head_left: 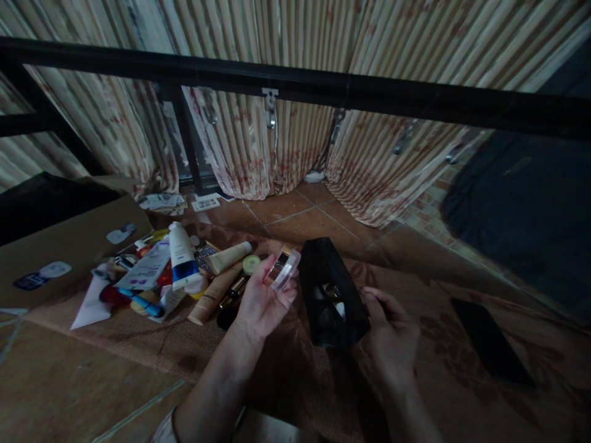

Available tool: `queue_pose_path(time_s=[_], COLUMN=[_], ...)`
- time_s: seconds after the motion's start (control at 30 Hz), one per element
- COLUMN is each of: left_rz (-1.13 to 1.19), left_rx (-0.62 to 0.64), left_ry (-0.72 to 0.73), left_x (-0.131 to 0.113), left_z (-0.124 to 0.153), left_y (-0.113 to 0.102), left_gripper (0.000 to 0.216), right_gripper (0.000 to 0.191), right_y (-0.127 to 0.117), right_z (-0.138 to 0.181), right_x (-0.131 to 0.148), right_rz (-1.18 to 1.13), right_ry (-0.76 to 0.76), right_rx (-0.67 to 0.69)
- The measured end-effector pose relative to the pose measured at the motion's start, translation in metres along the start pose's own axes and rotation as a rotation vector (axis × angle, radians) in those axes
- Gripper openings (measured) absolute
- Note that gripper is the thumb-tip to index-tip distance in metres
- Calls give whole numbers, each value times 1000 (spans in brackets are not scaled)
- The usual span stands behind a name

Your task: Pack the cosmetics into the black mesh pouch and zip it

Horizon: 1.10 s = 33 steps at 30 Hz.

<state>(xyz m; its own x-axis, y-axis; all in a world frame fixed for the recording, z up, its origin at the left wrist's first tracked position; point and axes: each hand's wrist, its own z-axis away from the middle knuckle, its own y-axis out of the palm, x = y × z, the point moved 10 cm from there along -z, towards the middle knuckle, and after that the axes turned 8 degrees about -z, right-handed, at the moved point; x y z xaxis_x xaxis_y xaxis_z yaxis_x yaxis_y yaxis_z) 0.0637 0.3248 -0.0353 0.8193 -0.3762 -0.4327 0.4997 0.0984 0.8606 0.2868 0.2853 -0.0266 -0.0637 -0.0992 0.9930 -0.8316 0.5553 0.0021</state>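
The left hand [264, 307] has its fingers around a jar [283, 269] at 10 o'clock of the pouch [349, 283], whose rim the right hand [392, 335] pinches in its fingers, seemingly to keep it open, cosmetics [182, 258] heaped at 9 o'clock.

1. On cloth [429, 326], left to right: toiletries [182, 255], bag [314, 258], slab [492, 341].
2. Left of toiletries: box [55, 252].
3. Just left of bag: jar [282, 269], in left hand [265, 301].
4. At bag's right edge: right hand [392, 329].
5. Behind cloth: curtains [295, 147].
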Motion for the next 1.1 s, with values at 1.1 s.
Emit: queue_pose_path(time_s=[1.1], left_rz=[-88], left_rx=[-137], left_ry=[28], left_x=[-7], left_z=[-3], left_y=[-20], left_gripper=[21], right_gripper=[27], right_y=[-2], right_z=[1], right_x=[0], right_rz=[-25], right_ry=[-28], right_rx=[18])
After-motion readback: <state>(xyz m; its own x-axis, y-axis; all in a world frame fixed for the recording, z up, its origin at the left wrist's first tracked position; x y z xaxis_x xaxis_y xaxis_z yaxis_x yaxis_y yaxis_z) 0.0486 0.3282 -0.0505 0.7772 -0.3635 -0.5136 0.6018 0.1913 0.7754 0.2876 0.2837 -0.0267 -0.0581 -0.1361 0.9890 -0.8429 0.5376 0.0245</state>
